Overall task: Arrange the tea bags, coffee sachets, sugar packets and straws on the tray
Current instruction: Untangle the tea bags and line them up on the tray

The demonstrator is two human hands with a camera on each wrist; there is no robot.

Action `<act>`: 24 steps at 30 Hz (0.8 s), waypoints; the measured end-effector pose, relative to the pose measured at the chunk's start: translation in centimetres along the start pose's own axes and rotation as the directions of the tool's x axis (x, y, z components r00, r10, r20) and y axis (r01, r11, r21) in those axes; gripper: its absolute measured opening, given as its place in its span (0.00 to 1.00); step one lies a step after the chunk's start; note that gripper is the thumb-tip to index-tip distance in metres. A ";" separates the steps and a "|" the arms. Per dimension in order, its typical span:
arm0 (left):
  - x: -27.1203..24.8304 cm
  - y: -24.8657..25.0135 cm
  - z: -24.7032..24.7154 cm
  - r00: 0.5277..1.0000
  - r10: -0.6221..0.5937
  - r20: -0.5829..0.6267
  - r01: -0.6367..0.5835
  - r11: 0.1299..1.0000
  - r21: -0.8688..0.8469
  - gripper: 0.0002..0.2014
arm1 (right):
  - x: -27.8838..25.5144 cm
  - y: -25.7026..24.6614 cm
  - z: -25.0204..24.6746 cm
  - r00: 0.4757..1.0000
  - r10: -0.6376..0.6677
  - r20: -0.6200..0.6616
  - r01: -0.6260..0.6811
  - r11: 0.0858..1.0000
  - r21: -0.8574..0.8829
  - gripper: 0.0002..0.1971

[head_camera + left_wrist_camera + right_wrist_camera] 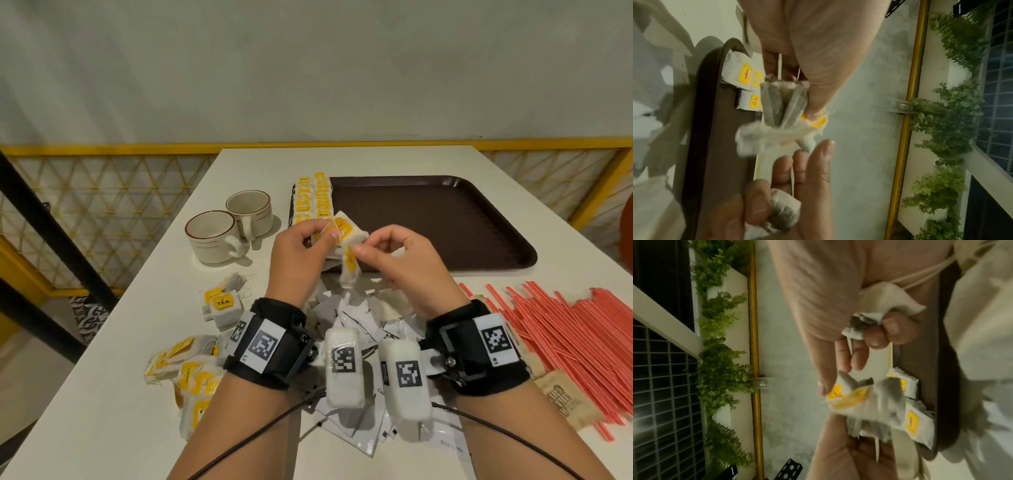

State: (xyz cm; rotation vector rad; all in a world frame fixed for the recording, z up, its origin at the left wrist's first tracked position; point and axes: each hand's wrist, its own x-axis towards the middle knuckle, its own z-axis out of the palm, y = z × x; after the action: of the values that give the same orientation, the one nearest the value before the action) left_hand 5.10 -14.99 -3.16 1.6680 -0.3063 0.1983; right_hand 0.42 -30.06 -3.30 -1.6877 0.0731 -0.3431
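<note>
Left hand point(301, 246) and right hand point(400, 257) both pinch a tangled clump of tea bags point(346, 236), held above the counter point(102, 394) at the tray's point(445, 219) near-left corner. Two rows of tea bags point(313, 198) lie along the tray's left edge; straws point(565, 335) lie on the counter, right.

Both hands point(301, 250) point(404, 260) raised together, fingers curled, pinching.

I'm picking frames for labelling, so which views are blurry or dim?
Head view: sharp, evenly lit, edges bent by the wide lens. Left wrist view: dim, the white paper tea bags with yellow tags smeared by motion. Right wrist view: equally dim, same bags blurred.
</note>
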 end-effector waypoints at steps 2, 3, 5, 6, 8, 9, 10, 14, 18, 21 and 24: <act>0.1 -0.1 0.0 1.000 0.007 -0.018 -0.007 1.000 0.005 0.09 | -0.2 0.1 0.5 0.999 -0.007 0.050 0.010 0.998 -0.056 0.11; 0.1 -0.2 0.1 1.000 0.011 -0.022 -0.010 1.000 0.012 0.07 | -0.2 0.1 0.7 0.998 -0.013 0.062 0.018 0.997 -0.078 0.11; 0.1 -0.3 0.3 0.999 0.020 -0.035 -0.019 0.999 0.033 0.04 | -0.3 0.1 1.0 0.997 -0.039 0.073 0.047 0.993 -0.112 0.10; 0.1 -0.4 0.3 0.999 0.017 -0.045 -0.015 0.999 0.040 0.04 | -0.3 0.1 1.0 0.996 -0.056 0.069 0.065 0.988 -0.139 0.09; 0.1 -0.3 0.3 0.999 0.008 -0.048 -0.007 1.000 0.030 0.04 | -0.2 0.3 0.9 0.995 -0.081 0.058 0.090 0.979 -0.185 0.05; 0.1 -0.3 0.3 0.999 0.004 -0.048 -0.003 1.000 0.022 0.07 | -0.2 0.3 0.8 0.994 -0.084 0.063 0.094 0.977 -0.189 0.04; 0.1 -0.3 0.3 0.999 -0.003 -0.049 0.004 1.000 0.007 0.09 | -0.2 0.3 0.8 0.994 -0.080 0.076 0.093 0.978 -0.185 0.06; 0.0 -0.1 0.3 0.998 -0.034 -0.052 0.032 0.999 -0.029 0.05 | -0.4 0.4 1.1 0.991 -0.061 0.120 0.081 0.982 -0.170 0.12; 0.0 0.0 0.4 0.997 -0.048 -0.065 0.047 0.999 -0.016 0.03 | -0.4 0.5 1.3 0.988 -0.083 0.130 0.105 0.979 -0.175 0.08; 0.1 -0.2 0.5 0.996 -0.050 -0.076 0.051 0.999 0.005 0.03 | -0.4 0.3 1.2 0.983 -0.102 0.150 0.122 0.983 -0.134 0.12; 0.1 -0.2 0.6 0.996 -0.050 -0.069 0.050 0.999 -0.001 0.05 | -0.5 0.3 1.3 0.977 -0.107 0.186 0.134 0.981 -0.141 0.13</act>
State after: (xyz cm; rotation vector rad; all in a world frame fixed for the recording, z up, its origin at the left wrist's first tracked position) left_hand 5.25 -15.53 -3.41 1.6635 -0.2125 0.2176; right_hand 0.32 -28.72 -3.78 -1.8725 -0.1393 -0.2815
